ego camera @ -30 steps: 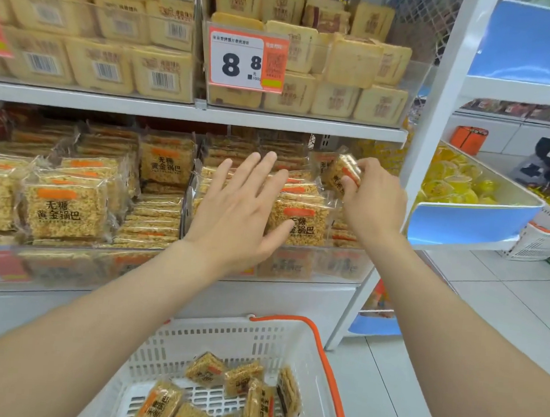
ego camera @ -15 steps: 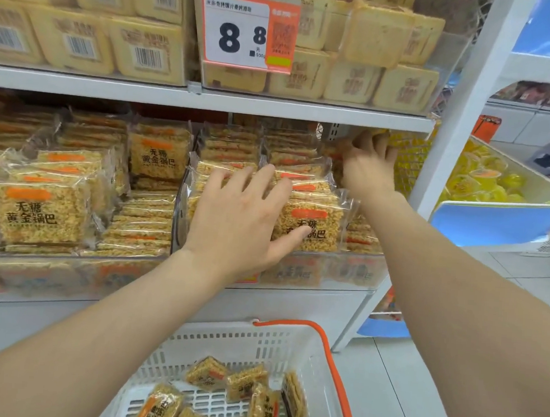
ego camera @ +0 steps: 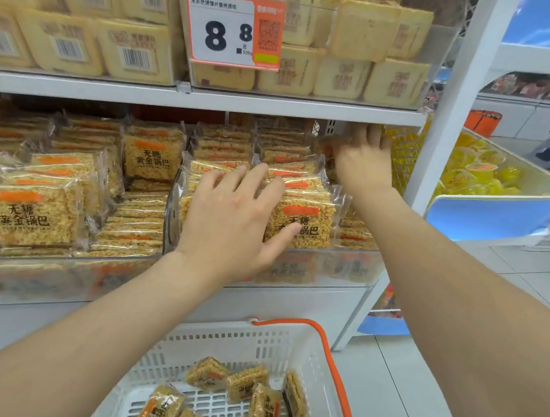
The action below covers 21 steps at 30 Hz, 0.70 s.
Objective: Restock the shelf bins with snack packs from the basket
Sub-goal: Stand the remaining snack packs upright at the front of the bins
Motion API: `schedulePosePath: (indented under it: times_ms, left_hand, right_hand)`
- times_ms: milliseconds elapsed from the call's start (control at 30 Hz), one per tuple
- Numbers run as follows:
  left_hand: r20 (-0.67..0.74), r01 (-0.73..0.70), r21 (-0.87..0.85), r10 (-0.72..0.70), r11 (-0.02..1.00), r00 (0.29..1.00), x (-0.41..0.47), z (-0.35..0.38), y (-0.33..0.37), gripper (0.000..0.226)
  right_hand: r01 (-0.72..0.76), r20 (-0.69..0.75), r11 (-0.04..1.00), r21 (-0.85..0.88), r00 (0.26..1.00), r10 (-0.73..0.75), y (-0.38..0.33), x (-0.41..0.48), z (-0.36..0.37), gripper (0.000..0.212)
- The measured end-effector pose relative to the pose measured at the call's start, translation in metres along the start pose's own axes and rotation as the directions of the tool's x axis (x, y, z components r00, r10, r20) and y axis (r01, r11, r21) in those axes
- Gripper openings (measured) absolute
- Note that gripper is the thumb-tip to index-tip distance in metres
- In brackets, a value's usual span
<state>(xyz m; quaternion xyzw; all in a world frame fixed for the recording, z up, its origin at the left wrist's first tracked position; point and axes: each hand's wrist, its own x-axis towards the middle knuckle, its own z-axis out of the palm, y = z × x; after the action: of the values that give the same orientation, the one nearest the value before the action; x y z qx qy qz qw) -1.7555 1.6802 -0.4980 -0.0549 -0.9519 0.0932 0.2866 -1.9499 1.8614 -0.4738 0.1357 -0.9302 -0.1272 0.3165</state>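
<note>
Judging from how things lie, the restock is well under way but not finished. The right-hand bin [ego camera: 328, 270] on the middle shelf is stacked high with packs [ego camera: 302, 223], its rear rows reaching close to the upper shelf [ego camera: 274, 105]. The neighbouring bin [ego camera: 67, 268] to its left looks just as full.

The left hand [ego camera: 230, 218] lies flat on the front stack of the right-hand bin. Its fingers [ego camera: 253, 177] are straight and spread, and the thumb rests across the face of the foremost pack. It pinches nothing and seems only to steady the pile.

The right hand [ego camera: 361, 162] reaches deep into the back right corner of that bin, just under the upper shelf, with its fingers [ego camera: 373, 137] pointing up. That corner is dim and blurred, so I cannot tell whether they have hold of a pack or have let one go. The hand looks to be seating a pack there.

Below, the basket [ego camera: 219, 338] holds a loose scatter of the same packs [ego camera: 245, 383], several in view and some cut off by the frame edge. These are what is left to shelve. With little headroom above the stacks, the remaining packs will probably need to be slotted into gaps at the sides or the back.
</note>
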Motion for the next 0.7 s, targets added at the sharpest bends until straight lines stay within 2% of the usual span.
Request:
schedulePosePath:
  times_ms: [100, 167, 233, 300, 433, 533, 600, 700]
  left_hand:
    - [0.034, -0.011, -0.031, 0.012, 0.999, 0.999, 0.000, -0.003, -0.003, 0.074]
    - [0.058, -0.011, -0.078, 0.016, 0.997, 0.998, 0.000, -0.005, -0.006, 0.074]
    - [0.048, 0.009, -0.145, -0.002, 0.989, 0.999, -0.002, -0.009, -0.006, 0.071]
    - [-0.034, 0.005, -0.166, -0.011, 0.986, 0.999, -0.008, -0.014, -0.002, 0.066]
    - [-0.273, -0.115, -0.166, 0.066, 0.979, 0.960, -0.025, -0.023, 0.008, 0.039]
    - [-0.391, -0.211, -0.205, 0.118, 0.956, 0.913, -0.037, -0.029, 0.016, 0.014]
    - [-0.412, -0.247, -0.217, 0.141, 0.944, 0.900, -0.045, -0.029, 0.024, 0.011]
    - [-0.382, -0.268, -0.240, 0.164, 0.933, 0.910, -0.063, -0.015, 0.035, 0.018]
  right_hand:
    - [0.081, 0.158, 0.991, 0.108, 0.983, -0.098, 0.008, -0.007, -0.007, 0.071]
    - [0.064, 0.156, 0.994, 0.093, 0.985, -0.078, 0.011, -0.017, -0.017, 0.077]
    - [0.043, 0.150, 0.997, 0.060, 0.987, -0.052, 0.012, -0.032, -0.030, 0.062]
    - [-0.008, 0.088, 0.997, 0.077, 0.996, 0.001, 0.013, -0.050, -0.038, 0.046]
    - [-0.038, -0.041, 0.985, 0.169, 0.998, 0.045, 0.013, -0.088, -0.052, 0.045]
    - [-0.041, -0.107, 0.959, 0.281, 0.992, 0.073, 0.012, -0.112, -0.072, 0.045]
    - [-0.025, -0.167, 0.884, 0.467, 0.979, 0.115, 0.010, -0.127, -0.092, 0.040]
    - [0.037, -0.192, 0.706, 0.707, 0.971, 0.142, -0.004, -0.155, -0.127, 0.016]
